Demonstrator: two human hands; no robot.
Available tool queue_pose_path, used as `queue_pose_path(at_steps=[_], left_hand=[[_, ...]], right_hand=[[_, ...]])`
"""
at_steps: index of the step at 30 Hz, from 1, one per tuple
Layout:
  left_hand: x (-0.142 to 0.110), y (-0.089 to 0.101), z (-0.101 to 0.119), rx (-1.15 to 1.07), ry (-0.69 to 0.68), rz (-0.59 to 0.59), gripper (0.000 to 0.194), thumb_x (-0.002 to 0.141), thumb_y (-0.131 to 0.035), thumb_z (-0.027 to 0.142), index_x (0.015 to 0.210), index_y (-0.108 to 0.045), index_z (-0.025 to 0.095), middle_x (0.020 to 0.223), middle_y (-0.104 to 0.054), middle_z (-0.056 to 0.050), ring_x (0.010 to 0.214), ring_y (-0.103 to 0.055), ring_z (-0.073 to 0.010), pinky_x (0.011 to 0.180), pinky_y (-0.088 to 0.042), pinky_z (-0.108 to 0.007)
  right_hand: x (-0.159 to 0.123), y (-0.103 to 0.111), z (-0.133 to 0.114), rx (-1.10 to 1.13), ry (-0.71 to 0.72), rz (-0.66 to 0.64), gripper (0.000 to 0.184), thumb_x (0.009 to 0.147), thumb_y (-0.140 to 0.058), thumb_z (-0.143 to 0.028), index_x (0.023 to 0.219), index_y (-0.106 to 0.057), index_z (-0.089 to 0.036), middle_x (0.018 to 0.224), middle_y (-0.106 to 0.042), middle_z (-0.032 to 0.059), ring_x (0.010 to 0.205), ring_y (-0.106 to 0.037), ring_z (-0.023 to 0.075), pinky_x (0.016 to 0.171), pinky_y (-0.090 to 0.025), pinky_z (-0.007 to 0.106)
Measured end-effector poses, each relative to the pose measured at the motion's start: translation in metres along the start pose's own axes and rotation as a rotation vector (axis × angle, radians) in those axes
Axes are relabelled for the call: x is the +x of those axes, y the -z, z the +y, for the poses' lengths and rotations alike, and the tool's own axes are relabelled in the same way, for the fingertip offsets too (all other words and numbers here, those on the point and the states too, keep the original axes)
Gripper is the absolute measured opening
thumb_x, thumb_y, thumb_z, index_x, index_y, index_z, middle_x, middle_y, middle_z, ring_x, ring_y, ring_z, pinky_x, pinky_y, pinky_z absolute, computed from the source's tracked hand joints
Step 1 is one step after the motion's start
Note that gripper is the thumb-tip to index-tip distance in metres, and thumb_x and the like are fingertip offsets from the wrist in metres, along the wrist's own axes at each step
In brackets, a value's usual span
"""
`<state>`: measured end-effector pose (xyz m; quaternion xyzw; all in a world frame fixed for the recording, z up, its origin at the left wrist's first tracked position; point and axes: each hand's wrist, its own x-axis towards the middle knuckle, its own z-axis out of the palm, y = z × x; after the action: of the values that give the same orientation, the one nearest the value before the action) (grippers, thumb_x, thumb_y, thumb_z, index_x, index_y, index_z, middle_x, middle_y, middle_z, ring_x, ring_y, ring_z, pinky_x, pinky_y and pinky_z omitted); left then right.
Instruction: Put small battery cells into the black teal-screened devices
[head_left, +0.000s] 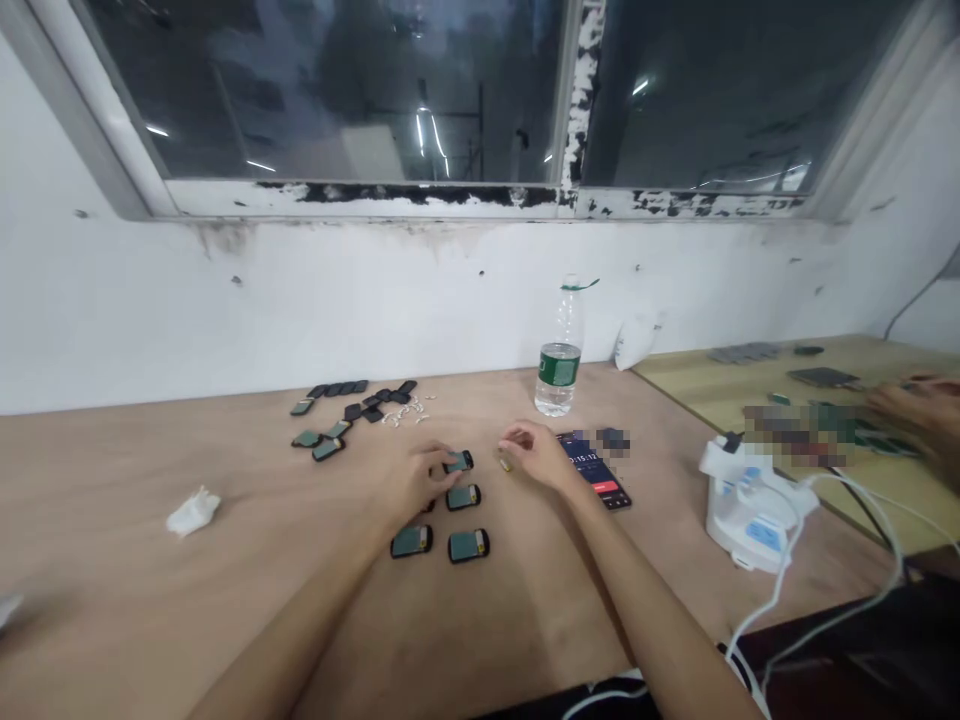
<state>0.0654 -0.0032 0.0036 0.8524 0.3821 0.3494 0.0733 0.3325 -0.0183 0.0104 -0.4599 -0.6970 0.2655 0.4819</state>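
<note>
My left hand point(411, 487) hangs over a group of small black devices with green-grey screens. Its fingertips reach the end of one such device point(457, 461), but I cannot tell whether they grip it. Below it lie several matching devices, including one point(463, 497) and another point(469, 545). My right hand point(536, 455) holds nothing visible, and its fingers curl just right of a tiny gold-coloured piece point(505, 464). Further left lie more devices point(326, 448), black covers point(382, 400) and small white clips point(405, 410).
A smartphone point(592, 470) showing a timer lies on the wooden table point(112, 560), beside a water bottle point(559, 350) and a crumpled tissue point(193, 512). A white corded appliance point(750, 505) stands right. Another person's hand point(915, 420) works over a pale adjoining table point(750, 375).
</note>
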Motion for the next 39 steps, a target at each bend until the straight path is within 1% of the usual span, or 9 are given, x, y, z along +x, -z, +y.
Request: queue_pose_path(at_steps=[5, 14, 16, 19, 21, 23, 30, 35, 39], left_hand=[[0.014, 0.0, -0.001, -0.017, 0.163, -0.147, 0.016, 0.08, -0.077, 0.035, 0.089, -0.078, 0.022, 0.098, -0.078, -0.003, 0.084, -0.071, -0.021, 0.079, -0.057, -0.03], [0.023, 0.01, 0.005, 0.054, 0.224, -0.308, 0.024, 0.081, -0.073, 0.036, 0.099, -0.078, 0.021, 0.087, -0.074, -0.004, 0.078, -0.068, -0.0231, 0.073, -0.053, -0.032], [0.021, 0.013, 0.008, 0.038, 0.186, -0.277, 0.024, 0.084, -0.071, 0.036, 0.103, -0.076, 0.021, 0.096, -0.075, -0.005, 0.086, -0.069, -0.0238, 0.079, -0.054, -0.033], [0.014, 0.017, 0.018, -0.016, 0.116, -0.24, 0.019, 0.092, -0.062, 0.031, 0.1, -0.076, 0.022, 0.105, -0.075, -0.005, 0.096, -0.069, -0.0228, 0.089, -0.053, -0.033], [0.007, 0.018, 0.025, -0.047, 0.064, -0.29, 0.02, 0.096, -0.059, 0.032, 0.096, -0.077, 0.024, 0.103, -0.075, -0.004, 0.098, -0.068, -0.0218, 0.09, -0.052, -0.032], [0.0, 0.019, 0.03, -0.054, 0.023, -0.351, 0.02, 0.097, -0.06, 0.036, 0.093, -0.077, 0.026, 0.103, -0.074, -0.002, 0.101, -0.068, -0.0219, 0.09, -0.051, -0.031], [-0.013, 0.016, 0.033, 0.007, 0.043, -0.392, 0.02, 0.098, -0.062, 0.039, 0.099, -0.078, 0.028, 0.113, -0.075, -0.003, 0.109, -0.067, -0.0245, 0.096, -0.051, -0.033], [-0.017, 0.018, 0.04, 0.103, 0.079, -0.396, 0.02, 0.093, -0.072, 0.035, 0.11, -0.078, 0.028, 0.124, -0.073, -0.006, 0.117, -0.065, -0.0284, 0.099, -0.05, -0.036], [-0.018, 0.018, 0.04, 0.05, 0.06, -0.395, 0.02, 0.09, -0.074, 0.031, 0.109, -0.079, 0.028, 0.116, -0.076, -0.004, 0.102, -0.071, -0.0249, 0.09, -0.053, -0.031]], right_hand=[[0.001, 0.014, 0.014, -0.311, -0.073, -0.16, 0.02, 0.084, -0.06, -0.013, 0.075, -0.076, -0.018, 0.079, -0.079, 0.0049, 0.076, -0.069, 0.0196, 0.073, -0.048, 0.027], [0.001, 0.004, 0.021, -0.303, -0.068, -0.089, 0.018, 0.086, -0.064, -0.017, 0.079, -0.08, -0.02, 0.084, -0.081, 0.0059, 0.076, -0.072, 0.0215, 0.074, -0.051, 0.028], [0.002, 0.006, 0.018, -0.319, -0.049, -0.029, 0.021, 0.089, -0.061, -0.019, 0.078, -0.078, -0.019, 0.081, -0.079, 0.006, 0.074, -0.07, 0.0209, 0.073, -0.05, 0.028], [0.004, 0.01, 0.01, -0.355, -0.012, 0.189, 0.029, 0.097, -0.05, -0.025, 0.084, -0.076, -0.018, 0.084, -0.077, 0.0076, 0.074, -0.066, 0.0206, 0.073, -0.048, 0.029], [0.006, 0.012, 0.005, -0.338, 0.012, 0.29, 0.032, 0.099, -0.046, -0.027, 0.089, -0.075, -0.018, 0.087, -0.076, 0.0081, 0.076, -0.065, 0.0203, 0.073, -0.047, 0.03], [0.006, 0.011, 0.001, -0.286, 0.038, 0.305, 0.03, 0.099, -0.046, -0.027, 0.091, -0.074, -0.018, 0.09, -0.075, 0.0077, 0.078, -0.065, 0.0199, 0.074, -0.048, 0.03], [0.0, 0.001, -0.007, -0.192, 0.084, 0.17, 0.026, 0.1, -0.049, -0.027, 0.091, -0.072, -0.019, 0.093, -0.073, 0.0056, 0.08, -0.065, 0.0184, 0.072, -0.047, 0.028], [-0.012, -0.01, -0.025, -0.203, 0.18, -0.172, 0.022, 0.1, -0.051, -0.021, 0.092, -0.071, -0.019, 0.095, -0.068, 0.0045, 0.087, -0.063, 0.0178, 0.082, -0.049, 0.029], [-0.021, -0.019, -0.03, -0.244, 0.229, -0.345, 0.015, 0.088, -0.066, -0.015, 0.101, -0.069, -0.022, 0.109, -0.065, 0.0051, 0.1, -0.062, 0.0202, 0.089, -0.049, 0.031]])
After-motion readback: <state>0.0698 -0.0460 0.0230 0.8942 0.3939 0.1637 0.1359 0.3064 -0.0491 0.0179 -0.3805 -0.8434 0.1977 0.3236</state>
